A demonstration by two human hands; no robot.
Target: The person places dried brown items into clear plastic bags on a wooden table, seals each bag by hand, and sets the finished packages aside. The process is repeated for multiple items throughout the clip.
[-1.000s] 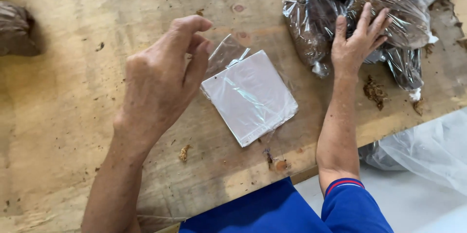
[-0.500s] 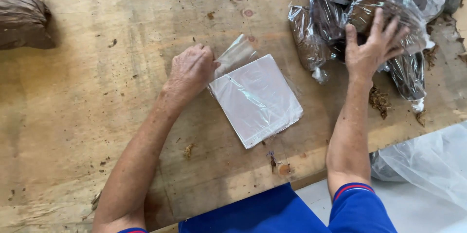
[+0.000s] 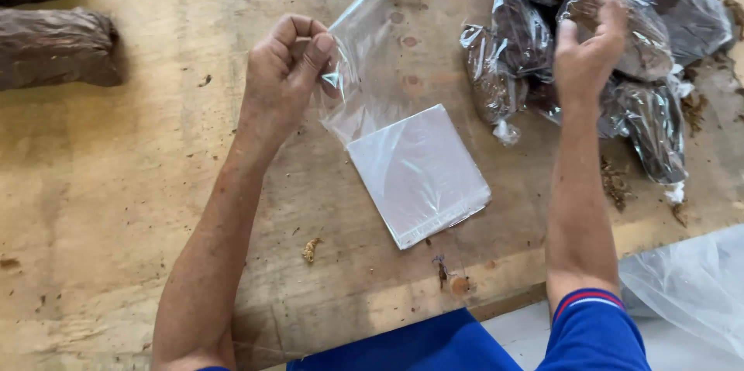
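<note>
Scuffed wooden table [image 3: 116, 185], probably plywood.

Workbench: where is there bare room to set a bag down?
The workbench is bare between the dark bundles at far left and the left hand, and along the near edge left of the stack of clear bags. It is crowded at upper right, where the right hand rests on the filled bags.

One head-worn camera looks steeply down, close over the wooden table [image 3: 116, 185] and both forearms.
</note>
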